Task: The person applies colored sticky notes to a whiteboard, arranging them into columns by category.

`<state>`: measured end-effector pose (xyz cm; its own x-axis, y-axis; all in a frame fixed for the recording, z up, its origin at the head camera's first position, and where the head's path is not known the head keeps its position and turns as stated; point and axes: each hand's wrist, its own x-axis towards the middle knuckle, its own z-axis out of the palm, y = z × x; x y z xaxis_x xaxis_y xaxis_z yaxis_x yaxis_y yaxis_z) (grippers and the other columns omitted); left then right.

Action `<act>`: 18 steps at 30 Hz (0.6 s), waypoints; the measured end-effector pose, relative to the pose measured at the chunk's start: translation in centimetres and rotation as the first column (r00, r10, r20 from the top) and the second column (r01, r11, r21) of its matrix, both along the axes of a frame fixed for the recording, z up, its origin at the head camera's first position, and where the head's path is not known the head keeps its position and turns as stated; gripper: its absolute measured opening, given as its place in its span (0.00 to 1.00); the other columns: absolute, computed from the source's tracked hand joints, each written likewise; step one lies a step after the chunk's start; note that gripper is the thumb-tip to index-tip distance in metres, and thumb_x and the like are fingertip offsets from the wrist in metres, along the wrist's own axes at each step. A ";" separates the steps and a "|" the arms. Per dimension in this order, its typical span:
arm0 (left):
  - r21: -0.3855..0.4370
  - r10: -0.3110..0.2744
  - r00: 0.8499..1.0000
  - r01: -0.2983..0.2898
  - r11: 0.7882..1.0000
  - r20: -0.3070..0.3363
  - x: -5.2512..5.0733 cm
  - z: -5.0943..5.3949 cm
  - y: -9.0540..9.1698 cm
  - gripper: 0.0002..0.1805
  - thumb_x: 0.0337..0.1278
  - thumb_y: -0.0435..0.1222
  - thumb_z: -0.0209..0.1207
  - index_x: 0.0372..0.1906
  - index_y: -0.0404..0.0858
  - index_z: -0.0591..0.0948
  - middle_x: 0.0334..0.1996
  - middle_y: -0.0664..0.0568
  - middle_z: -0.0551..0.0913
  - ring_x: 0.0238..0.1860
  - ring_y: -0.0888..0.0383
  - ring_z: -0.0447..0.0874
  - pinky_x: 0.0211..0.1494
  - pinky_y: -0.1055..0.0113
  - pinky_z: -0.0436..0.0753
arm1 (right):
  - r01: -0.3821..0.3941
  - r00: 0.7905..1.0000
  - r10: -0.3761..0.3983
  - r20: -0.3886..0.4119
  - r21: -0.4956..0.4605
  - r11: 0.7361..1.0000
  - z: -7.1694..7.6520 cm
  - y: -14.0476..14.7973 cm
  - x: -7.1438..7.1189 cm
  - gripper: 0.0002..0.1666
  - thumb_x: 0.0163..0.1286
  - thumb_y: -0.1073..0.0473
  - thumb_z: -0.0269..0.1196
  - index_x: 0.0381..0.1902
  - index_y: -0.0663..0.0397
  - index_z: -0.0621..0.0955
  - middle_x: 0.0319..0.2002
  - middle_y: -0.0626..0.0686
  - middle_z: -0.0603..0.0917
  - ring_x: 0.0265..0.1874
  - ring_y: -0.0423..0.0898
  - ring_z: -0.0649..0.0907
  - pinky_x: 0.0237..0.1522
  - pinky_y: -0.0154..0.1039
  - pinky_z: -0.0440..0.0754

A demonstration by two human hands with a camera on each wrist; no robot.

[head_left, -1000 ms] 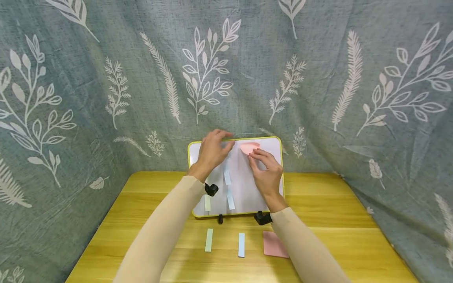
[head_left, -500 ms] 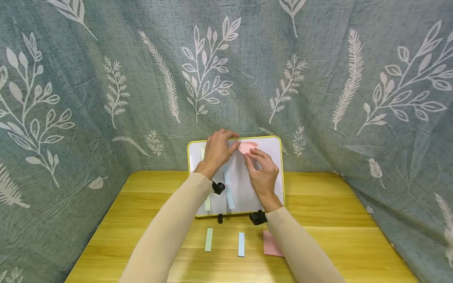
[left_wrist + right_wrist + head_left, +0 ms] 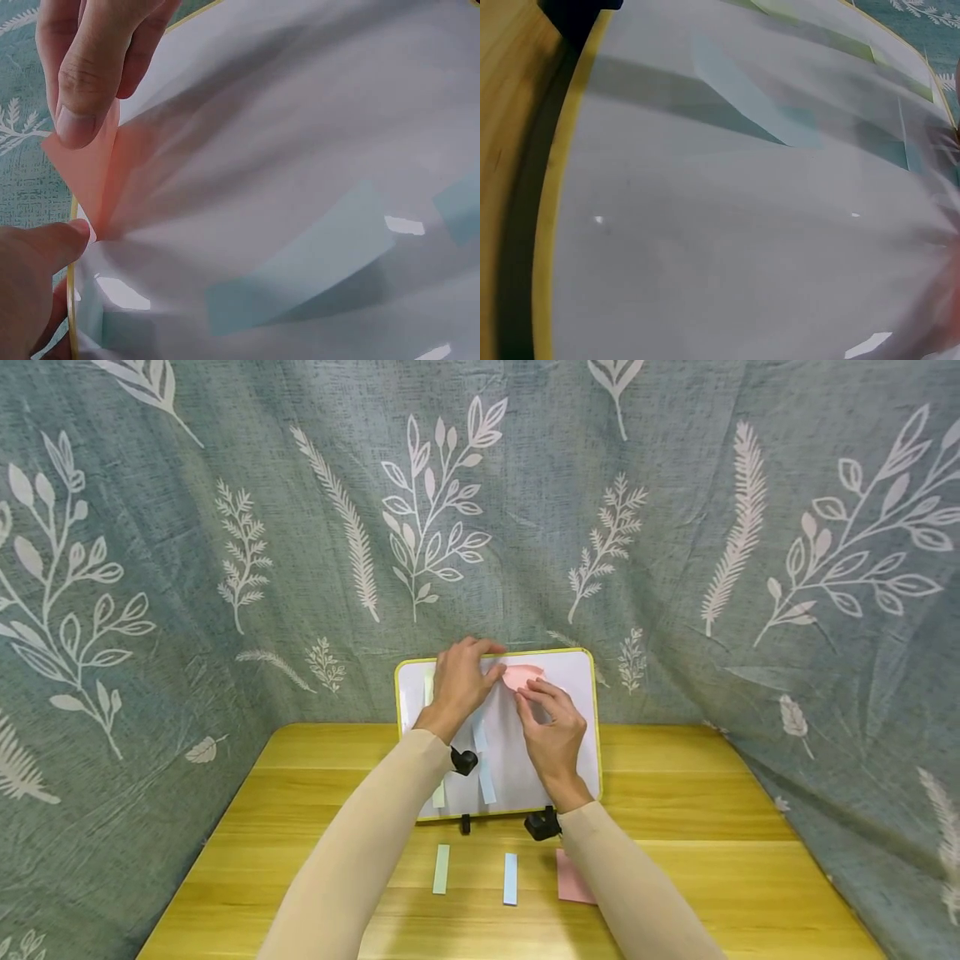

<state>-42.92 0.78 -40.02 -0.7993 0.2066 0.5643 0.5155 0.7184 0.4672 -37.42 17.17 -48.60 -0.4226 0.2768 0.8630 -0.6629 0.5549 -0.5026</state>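
Observation:
A pink sticky note (image 3: 521, 677) is curved away from the top of a white board (image 3: 558, 735) with a yellow rim. My right hand (image 3: 553, 727) pinches the note's lower edge between thumb and fingers. Around the board's top edge, my left hand (image 3: 461, 681) has its fingers at the rim and its thumb on the front. In the left wrist view that thumb (image 3: 56, 244) touches the lower corner of the pink note (image 3: 86, 165). Pale blue strips (image 3: 486, 777) and green strips (image 3: 438, 793) stick to the board, partly behind the left arm.
On the wooden table (image 3: 675, 793) before the board lie a green strip pad (image 3: 441, 869), a blue strip pad (image 3: 511, 878) and a pink note pad (image 3: 573, 878), partly under the right sleeve. Black stand feet (image 3: 466, 824) support the board. A patterned curtain (image 3: 525, 527) hangs behind.
My left hand has moved right along the board's top until its thumb meets the pink note. The right hand has shifted slightly left with the note.

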 end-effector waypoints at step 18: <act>0.069 -0.002 0.999 0.005 0.998 -0.035 -0.9 -1.3 0.2 0.15 0.74 0.42 0.80 0.61 0.51 0.96 0.59 0.46 0.96 0.63 0.38 0.92 0.76 0.39 0.81 | -0.018 1.000 0.018 0.002 0.078 0.997 -1.0 0.2 -0.2 0.09 0.73 0.66 0.83 0.49 0.61 0.98 0.55 0.63 0.97 0.59 0.64 0.95 0.67 0.63 0.91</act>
<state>-43.86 0.96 -41.34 -0.7782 0.1689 0.6049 0.5348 0.6832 0.4972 -37.61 17.41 -49.58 -0.4278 0.2012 0.8812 -0.6724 0.5806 -0.4591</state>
